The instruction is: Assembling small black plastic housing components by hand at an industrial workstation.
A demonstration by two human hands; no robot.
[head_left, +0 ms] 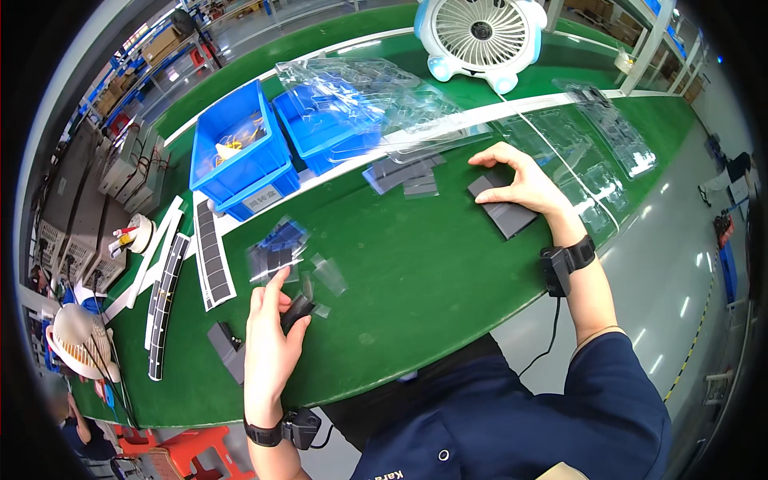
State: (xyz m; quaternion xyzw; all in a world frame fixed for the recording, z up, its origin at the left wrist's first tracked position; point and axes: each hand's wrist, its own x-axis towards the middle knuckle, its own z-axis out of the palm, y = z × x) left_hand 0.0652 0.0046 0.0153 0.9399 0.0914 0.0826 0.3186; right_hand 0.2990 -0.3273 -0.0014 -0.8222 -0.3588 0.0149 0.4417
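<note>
My left hand [270, 340] is closed around a small black block-like piece [297, 313], pinched between thumb and fingers near the table's front edge. A dark grey flat case [227, 352] with small black parts on it lies just left of that wrist. Beyond my left fingertips are clear film pouches with dark sheets [278, 250] and loose clear film scraps [328, 274]. To the right, my right hand [524, 182] curves over a dark grey rectangular block [508, 218] on the table, its thumb across the top and its fingers along the far side.
Blue bins [240, 164] stand at the back left, one holding yellow parts. Clear plastic trays [384, 96] pile beside them. A white-and-blue fan [480, 36] is at the back. Strips with dark cells [211, 256] lie left; dark sheets [404, 172] lie mid-table. More clear trays [604, 128] lie right.
</note>
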